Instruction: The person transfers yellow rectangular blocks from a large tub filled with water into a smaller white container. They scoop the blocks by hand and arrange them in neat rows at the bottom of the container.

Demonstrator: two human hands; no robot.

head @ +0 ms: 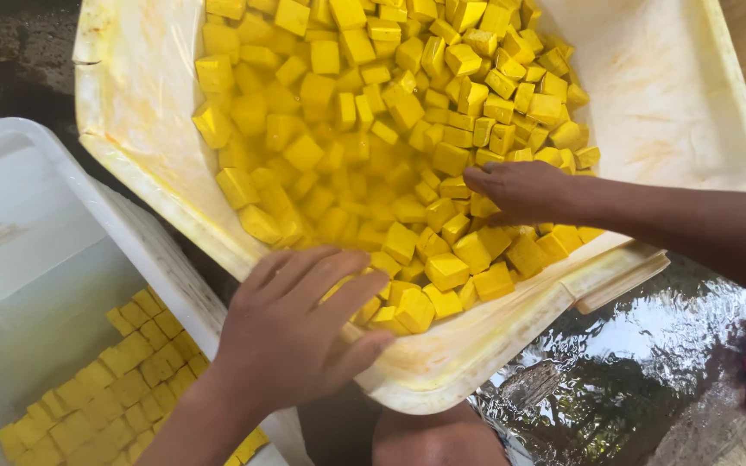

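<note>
In tub (684,95), yellow cubes (364,129) being touched. Left hand (300,332) being laid flat at near rim, fingers spread, cubes just ahead. Right hand (520,192) being pressed onto cubes, fingers together, nothing pinched.

yellow cubes (390,138), yellow-stained white tub (675,95)

Single head cam, steep downward view, close in over tub (675,103) w/ yellow cubes (373,147), no 2nd view
</note>
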